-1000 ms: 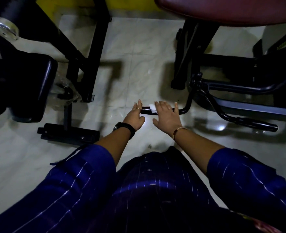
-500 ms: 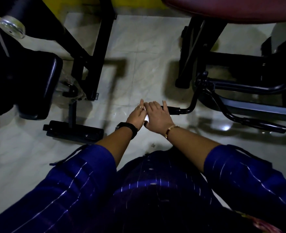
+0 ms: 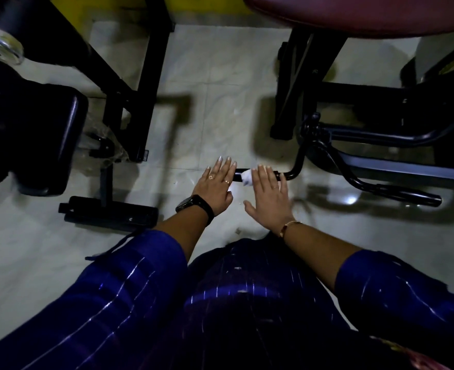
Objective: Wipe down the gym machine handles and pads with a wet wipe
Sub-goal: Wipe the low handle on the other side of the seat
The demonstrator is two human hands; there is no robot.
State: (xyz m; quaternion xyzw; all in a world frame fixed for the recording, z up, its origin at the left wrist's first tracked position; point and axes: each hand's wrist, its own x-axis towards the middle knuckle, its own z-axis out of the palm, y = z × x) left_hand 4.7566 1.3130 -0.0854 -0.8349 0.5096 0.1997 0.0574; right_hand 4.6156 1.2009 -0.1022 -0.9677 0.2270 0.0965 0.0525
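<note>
Right hand (image 3: 270,198), fingers straight, is pressing the wipe (image 3: 247,179) onto the handle (image 3: 239,172); left hand (image 3: 215,186), fingers flat, is touching its end at nine o'clock. Wrapping the wipe round would likely clean better.

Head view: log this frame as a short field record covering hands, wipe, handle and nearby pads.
left hand: fingers straight, tips at the handle's free end, holds nothing
right hand: fingers straight, laid across the handle
wet wipe: white, on the handle, showing between the two hands at the right hand's edge
handle: black bar, bends upward at its right end
pads nearby: maroon pad upper right, black pad left
floor: pale tiles
</note>
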